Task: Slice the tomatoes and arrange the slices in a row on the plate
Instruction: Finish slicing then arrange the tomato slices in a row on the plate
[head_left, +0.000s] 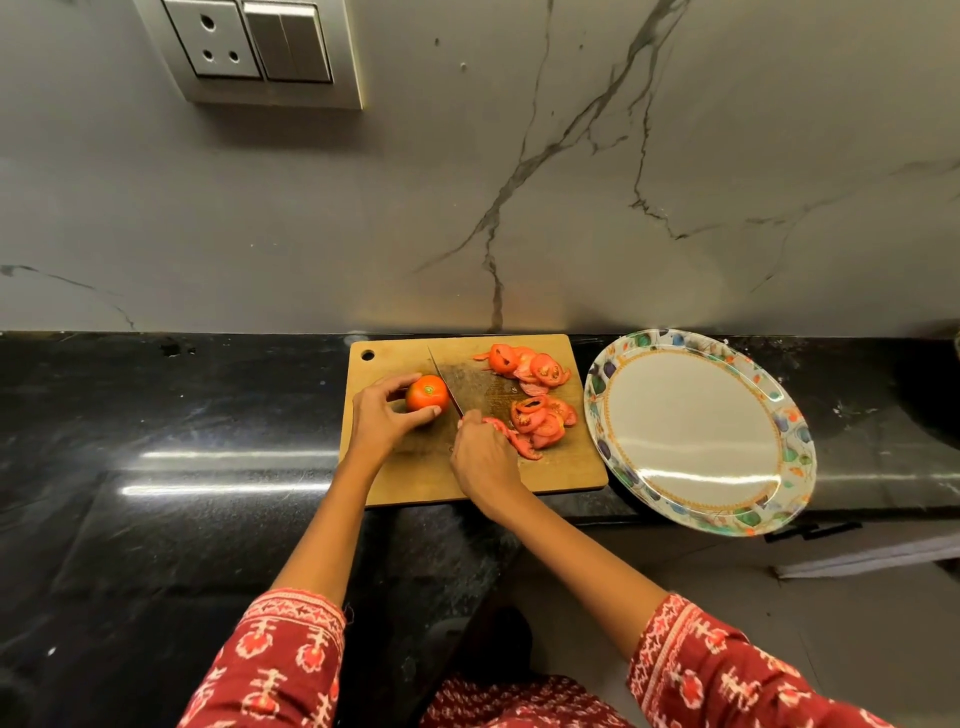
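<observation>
Knife (445, 382) handle hidden in gripping right hand (485, 462), left hand (382, 415) clasping whole tomato (427, 393), slices (535, 415) partly covered

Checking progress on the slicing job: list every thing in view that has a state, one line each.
Whole red tomato: uncut, on the board, held by the left hand.
Steel-bladed knife: gripped by the right hand, blade beside the tomato.
Red tomato slices: two piles on the board.
Wooden cutting board: flat on the counter.
Floral-rimmed oval plate: holds no slices.

Whole tomato (426, 393) beside knife (445, 382)
</observation>
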